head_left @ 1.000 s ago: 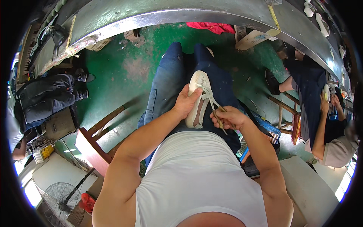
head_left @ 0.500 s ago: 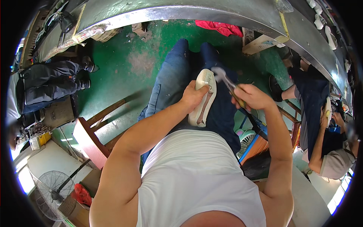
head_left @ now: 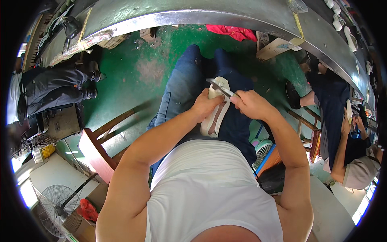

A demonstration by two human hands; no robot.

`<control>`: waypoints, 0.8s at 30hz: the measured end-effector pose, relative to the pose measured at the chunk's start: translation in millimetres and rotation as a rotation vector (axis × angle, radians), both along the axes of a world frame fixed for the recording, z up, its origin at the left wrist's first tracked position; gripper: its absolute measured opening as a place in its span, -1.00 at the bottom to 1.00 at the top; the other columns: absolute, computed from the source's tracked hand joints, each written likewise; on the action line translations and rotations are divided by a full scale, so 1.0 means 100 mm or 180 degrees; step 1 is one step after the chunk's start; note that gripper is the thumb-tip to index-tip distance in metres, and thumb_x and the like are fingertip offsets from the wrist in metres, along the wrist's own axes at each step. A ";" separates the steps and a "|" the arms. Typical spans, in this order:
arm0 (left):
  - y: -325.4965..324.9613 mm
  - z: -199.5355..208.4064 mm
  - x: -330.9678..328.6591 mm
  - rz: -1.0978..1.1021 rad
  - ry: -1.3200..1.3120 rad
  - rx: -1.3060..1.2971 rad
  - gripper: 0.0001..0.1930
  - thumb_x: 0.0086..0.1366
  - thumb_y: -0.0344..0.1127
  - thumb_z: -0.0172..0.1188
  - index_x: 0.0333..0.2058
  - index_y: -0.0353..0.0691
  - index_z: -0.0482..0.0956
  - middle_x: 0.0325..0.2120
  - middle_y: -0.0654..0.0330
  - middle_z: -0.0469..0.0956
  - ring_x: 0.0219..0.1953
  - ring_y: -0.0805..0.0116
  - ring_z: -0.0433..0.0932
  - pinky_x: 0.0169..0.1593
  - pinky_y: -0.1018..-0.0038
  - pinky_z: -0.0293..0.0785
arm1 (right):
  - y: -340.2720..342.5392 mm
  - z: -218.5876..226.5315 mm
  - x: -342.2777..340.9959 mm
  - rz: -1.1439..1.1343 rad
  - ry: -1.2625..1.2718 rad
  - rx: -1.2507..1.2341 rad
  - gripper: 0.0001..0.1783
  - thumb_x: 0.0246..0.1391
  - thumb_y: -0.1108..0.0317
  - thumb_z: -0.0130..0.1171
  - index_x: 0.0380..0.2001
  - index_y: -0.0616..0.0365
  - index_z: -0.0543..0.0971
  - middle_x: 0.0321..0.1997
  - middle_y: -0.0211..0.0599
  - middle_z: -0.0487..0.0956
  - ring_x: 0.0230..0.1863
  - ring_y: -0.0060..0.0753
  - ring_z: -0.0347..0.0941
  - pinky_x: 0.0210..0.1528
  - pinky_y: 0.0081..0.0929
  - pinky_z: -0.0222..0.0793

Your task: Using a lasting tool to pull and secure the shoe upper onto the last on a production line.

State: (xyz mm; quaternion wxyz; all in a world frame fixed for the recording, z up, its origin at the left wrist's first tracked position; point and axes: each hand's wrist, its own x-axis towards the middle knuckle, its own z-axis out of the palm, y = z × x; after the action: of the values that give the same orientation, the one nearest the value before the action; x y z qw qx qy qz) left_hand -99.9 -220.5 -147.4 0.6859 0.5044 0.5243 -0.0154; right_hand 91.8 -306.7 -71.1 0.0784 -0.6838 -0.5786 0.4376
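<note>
A cream shoe (head_left: pixel 209 127) with a pinkish-brown inner strip lies lengthwise on my blue-trousered thighs. My left hand (head_left: pixel 207 105) is closed round its left side, thumb pressed over the opening. My right hand (head_left: pixel 249 104) is closed on a metal-headed hand tool (head_left: pixel 221 88); whether this is pincers or a hammer I cannot tell. The tool's head crosses the far end of the shoe, just beyond my left thumb. Whether it touches the shoe is unclear. My right fingers hide most of the handle.
A metal-edged workbench (head_left: pixel 169 18) curves across the far side. Red cloth (head_left: pixel 231 32) lies on the green floor below it. A wooden stool (head_left: pixel 100 149) and a standing fan (head_left: pixel 60 209) are at left. Another person (head_left: pixel 336 109) sits at right; someone's dark-trousered legs (head_left: pixel 56 88) show at left.
My right hand has moved left and slightly nearer to the shoe, bringing the tool's head from beside the shoe to over its far end. My left hand keeps its grip.
</note>
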 end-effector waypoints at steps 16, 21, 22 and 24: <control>0.13 0.06 -0.03 0.0148 -0.0514 -0.1025 -0.49 0.24 -0.28 0.33 0.08 -0.31 0.37 -0.06 0.03 0.55 -0.02 0.20 0.58 0.07 0.23 0.53 | -0.64 0.21 0.03 -0.0117 0.1029 -0.0932 -0.64 0.23 0.15 0.11 -0.23 0.31 0.55 -0.38 -0.04 0.63 -0.38 -0.12 0.61 -0.29 -0.26 0.49; 0.12 0.06 -0.04 0.0238 -0.0564 -0.1138 -0.50 0.24 -0.28 0.33 0.09 -0.27 0.36 -0.06 0.05 0.56 -0.03 0.20 0.58 0.06 0.19 0.54 | -0.78 0.16 -0.16 0.0221 0.0049 0.0253 -0.57 0.24 0.07 0.09 -0.13 0.29 0.54 -0.25 0.13 0.62 -0.16 0.20 0.54 -0.13 -0.04 0.43; 0.11 0.07 -0.02 0.0172 -0.0531 -0.0969 -0.51 0.25 -0.27 0.32 0.08 -0.28 0.36 -0.07 0.05 0.55 -0.03 0.20 0.57 0.07 0.20 0.53 | -0.82 0.17 -0.18 0.0229 0.0056 0.0270 -0.57 0.24 0.07 0.09 -0.13 0.29 0.54 -0.25 0.13 0.62 -0.16 0.20 0.54 -0.13 -0.04 0.43; 0.09 0.10 0.01 0.0088 -0.0497 -0.0809 -0.52 0.26 -0.26 0.31 0.07 -0.28 0.37 -0.08 0.05 0.55 -0.02 0.19 0.57 0.08 0.21 0.52 | -0.90 0.14 -0.18 -0.0026 0.0068 -0.0093 -0.55 0.29 0.04 0.02 -0.17 0.28 0.55 -0.27 0.14 0.62 -0.18 0.22 0.54 -0.13 -0.02 0.43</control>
State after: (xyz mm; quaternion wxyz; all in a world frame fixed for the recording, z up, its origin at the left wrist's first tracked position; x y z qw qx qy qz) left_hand -99.3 -211.7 -137.2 0.7831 0.4059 0.4701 -0.0330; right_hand 73.6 -397.0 -56.8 0.0763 -0.6825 -0.5685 0.4529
